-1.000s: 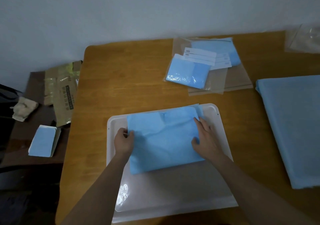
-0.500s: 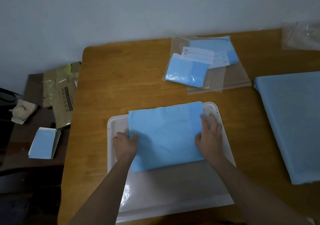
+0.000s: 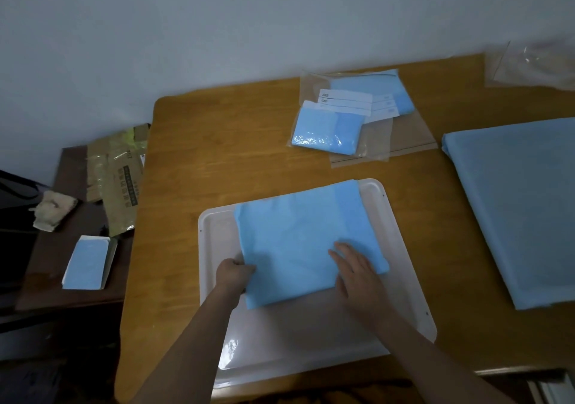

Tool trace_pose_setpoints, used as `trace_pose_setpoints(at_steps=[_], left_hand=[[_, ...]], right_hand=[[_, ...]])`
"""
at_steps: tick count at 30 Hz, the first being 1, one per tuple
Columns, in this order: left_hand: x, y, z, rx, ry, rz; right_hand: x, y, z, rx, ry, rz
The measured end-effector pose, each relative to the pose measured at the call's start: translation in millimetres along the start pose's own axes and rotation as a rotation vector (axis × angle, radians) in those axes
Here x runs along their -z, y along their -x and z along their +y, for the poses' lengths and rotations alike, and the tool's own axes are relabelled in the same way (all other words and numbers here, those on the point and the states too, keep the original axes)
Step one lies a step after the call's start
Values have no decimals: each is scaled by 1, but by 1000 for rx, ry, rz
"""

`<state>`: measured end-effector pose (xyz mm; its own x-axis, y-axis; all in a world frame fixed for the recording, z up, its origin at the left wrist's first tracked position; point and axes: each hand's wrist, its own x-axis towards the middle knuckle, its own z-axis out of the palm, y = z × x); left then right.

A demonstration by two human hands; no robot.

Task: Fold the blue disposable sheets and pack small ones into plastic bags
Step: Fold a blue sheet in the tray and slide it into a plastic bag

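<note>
On the white tray [image 3: 401, 248] in front of me, my right hand [image 3: 356, 268] lies flat with its fingers spread, palm down on the folded blue sheet [image 3: 298, 241], near the sheet's 4 o'clock corner. My left hand [image 3: 233, 274] sits at the sheet's 8 o'clock edge, curled closed and pinching that edge between thumb and fingers. The sheet lies across the far half of the tray, a brighter blue band running down its right side, its far edge reaching the tray's rim at 12 o'clock.

The tray rests on the wooden table [image 3: 242, 142]. At 1 o'clock from the tray I see packed plastic bags [image 3: 329, 129] with small blue folded sheets and white labels inside, overlapping one another. At 3 o'clock, well apart from the tray, lies a large stack of blue sheets [image 3: 516, 210]. At 2 o'clock, by the wall, are blurred clear bags [image 3: 532, 64]. Off the table at 9 o'clock, a lower dark surface holds a small blue-faced packet [image 3: 87, 262] and a brown package [image 3: 119, 179].
</note>
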<state>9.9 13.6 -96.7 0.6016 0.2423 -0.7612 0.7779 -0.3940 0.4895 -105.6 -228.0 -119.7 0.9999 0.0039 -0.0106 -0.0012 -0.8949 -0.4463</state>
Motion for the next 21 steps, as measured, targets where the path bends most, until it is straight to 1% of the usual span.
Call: trace_pose_setpoints(at_steps=[2,3,5,8,12,15,17,18,20,21], left_hand=[[0,9,-2,77,126,-60],[0,13,-4,105,162,-94],[-2,22,-6,143,198,-163],[-6,35,-7,202,257,-270],[-14,51,-8,270,326,-458],[-17,60,-6,305,379,-554],[-15,63,-6,309,350,-563],[-12,62,-7,306,312,-533],[-5,54,-11,276,259,-401],[-2,48,-13,247,271,-324]], right_hand=[[-5,12,-3,137,0,-90],[-9,19,-3,157,14,-133],[-12,30,-1,103,34,-179],[-13,43,-2,-12,-59,-228],[-14,55,-14,39,-76,-309],[-19,56,-22,33,-70,-301],[-20,53,-27,-4,-81,-292],[-19,53,-28,-21,-82,-289],[-17,57,-26,-40,-116,-281],[-14,60,-23,-47,-137,-285]])
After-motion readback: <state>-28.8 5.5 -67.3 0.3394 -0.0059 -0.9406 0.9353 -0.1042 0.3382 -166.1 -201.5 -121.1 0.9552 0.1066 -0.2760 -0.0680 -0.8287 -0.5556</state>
